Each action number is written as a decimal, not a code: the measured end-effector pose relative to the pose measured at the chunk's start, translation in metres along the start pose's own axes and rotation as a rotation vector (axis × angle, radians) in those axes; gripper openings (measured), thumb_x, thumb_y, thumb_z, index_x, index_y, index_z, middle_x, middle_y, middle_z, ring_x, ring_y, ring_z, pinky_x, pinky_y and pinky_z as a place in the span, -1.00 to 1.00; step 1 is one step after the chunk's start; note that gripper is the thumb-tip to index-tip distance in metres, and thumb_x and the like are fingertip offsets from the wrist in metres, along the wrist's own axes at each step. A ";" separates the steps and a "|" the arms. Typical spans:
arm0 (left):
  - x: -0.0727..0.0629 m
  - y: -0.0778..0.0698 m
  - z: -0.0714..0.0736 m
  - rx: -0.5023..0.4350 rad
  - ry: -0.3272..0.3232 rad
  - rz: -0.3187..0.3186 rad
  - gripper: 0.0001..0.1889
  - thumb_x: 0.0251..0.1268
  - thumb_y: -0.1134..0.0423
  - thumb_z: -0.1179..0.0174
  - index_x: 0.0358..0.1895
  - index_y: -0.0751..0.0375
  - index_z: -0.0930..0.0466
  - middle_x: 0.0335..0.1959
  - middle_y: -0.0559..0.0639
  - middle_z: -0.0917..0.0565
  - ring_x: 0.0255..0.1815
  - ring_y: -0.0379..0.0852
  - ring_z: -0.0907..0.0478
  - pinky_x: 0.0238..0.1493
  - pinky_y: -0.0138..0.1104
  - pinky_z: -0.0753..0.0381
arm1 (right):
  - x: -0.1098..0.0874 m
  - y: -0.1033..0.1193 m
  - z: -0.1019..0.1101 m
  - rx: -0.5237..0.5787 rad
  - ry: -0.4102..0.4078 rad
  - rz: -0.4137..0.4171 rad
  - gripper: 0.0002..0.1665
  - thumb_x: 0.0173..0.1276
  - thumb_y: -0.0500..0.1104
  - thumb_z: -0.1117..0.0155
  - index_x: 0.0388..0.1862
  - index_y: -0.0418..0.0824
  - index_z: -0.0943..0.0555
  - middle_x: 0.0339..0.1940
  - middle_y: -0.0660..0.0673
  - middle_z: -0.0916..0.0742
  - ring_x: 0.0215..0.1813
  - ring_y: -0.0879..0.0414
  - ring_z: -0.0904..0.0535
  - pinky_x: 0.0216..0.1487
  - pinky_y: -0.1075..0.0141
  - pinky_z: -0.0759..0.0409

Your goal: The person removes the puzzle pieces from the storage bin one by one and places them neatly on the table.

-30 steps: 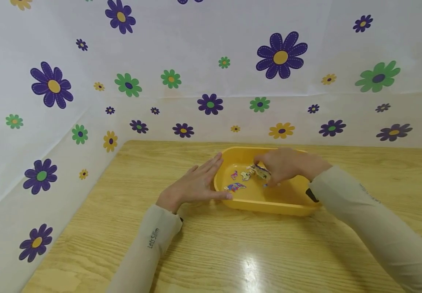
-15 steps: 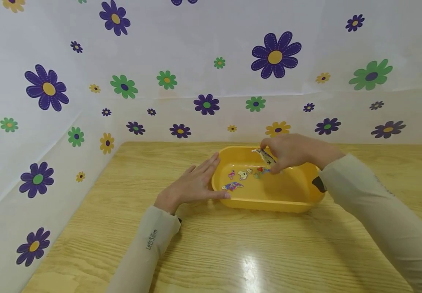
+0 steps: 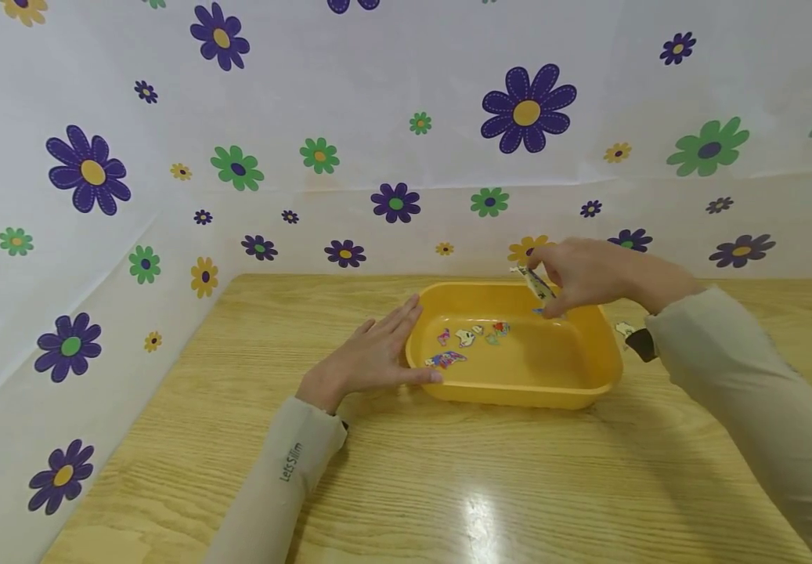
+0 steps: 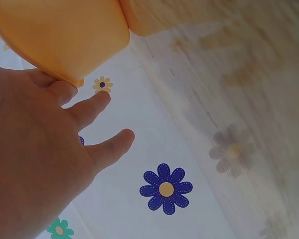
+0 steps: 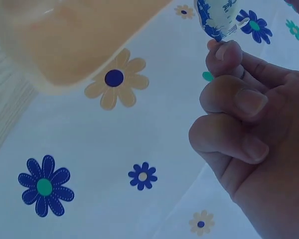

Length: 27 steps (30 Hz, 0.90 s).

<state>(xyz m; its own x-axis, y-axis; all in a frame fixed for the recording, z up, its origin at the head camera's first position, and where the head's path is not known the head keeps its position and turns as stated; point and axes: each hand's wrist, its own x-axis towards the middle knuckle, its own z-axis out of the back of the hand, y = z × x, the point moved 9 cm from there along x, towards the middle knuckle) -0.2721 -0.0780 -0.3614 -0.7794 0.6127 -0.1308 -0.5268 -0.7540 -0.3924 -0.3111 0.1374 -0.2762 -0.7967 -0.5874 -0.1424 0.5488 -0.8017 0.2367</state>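
A yellow plastic tray [image 3: 511,396] stands on the wooden table. My left hand [image 3: 370,356] touches its left end, fingers straight along the rim, thumb over the front edge. Above the tray's far right part, my right hand [image 3: 585,274] pinches a flat printed cutout [image 3: 536,283] between thumb and fingertips. It is white with blue print in the right wrist view; whether several are held together I cannot tell. Inside the tray lie several small cutouts: a blue-purple one [image 3: 445,359], a pink one [image 3: 444,337], a cream one [image 3: 465,338] and a red one [image 3: 500,327].
Just right of the tray, a pale printed piece [image 3: 624,329] lies on the table [image 3: 377,486], partly hidden by the right sleeve and a dark wrist strap. Flower-printed white sheeting [image 3: 272,117] encloses the table at the back and left.
My right hand has lifted the cutout up and to the right from the tray's floor, uncovering the red piece. The left hand stays on the tray's end. The view has shifted slightly.
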 end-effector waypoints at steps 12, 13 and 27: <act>-0.003 0.003 -0.001 -0.019 -0.007 0.010 0.12 0.33 -0.33 -0.16 0.65 0.24 0.26 0.68 0.06 0.30 0.66 -0.03 0.27 0.53 0.23 0.21 | -0.017 -0.034 0.006 -0.080 -0.006 -0.120 -0.20 0.14 0.00 -0.51 0.21 -0.46 -0.47 -0.31 -0.15 -0.63 -0.31 -0.02 -0.51 -0.24 -0.01 -0.64; -0.002 0.003 -0.001 -0.018 -0.006 0.009 0.12 0.33 -0.33 -0.16 0.65 0.25 0.27 0.68 0.06 0.30 0.66 -0.04 0.28 0.53 0.23 0.21 | -0.018 -0.036 0.006 -0.087 -0.007 -0.123 -0.20 0.14 0.00 -0.51 0.21 -0.47 -0.46 -0.32 -0.15 -0.62 -0.32 -0.02 -0.50 -0.26 0.00 -0.63; -0.001 0.001 -0.001 -0.010 -0.003 -0.002 0.12 0.33 -0.36 -0.12 0.65 0.23 0.29 0.68 0.05 0.31 0.66 -0.05 0.27 0.53 0.23 0.22 | -0.047 -0.072 0.000 -0.169 0.011 -0.224 -0.17 0.12 0.03 -0.53 0.17 -0.50 -0.46 -0.44 -0.07 -0.63 -0.40 0.03 -0.54 -0.23 -0.08 -0.70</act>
<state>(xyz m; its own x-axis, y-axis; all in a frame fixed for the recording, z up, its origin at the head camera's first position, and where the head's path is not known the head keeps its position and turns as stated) -0.2717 -0.0794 -0.3627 -0.7794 0.6135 -0.1272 -0.5250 -0.7503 -0.4018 -0.3131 0.2230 -0.2868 -0.9006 -0.3939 -0.1835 0.3945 -0.9182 0.0348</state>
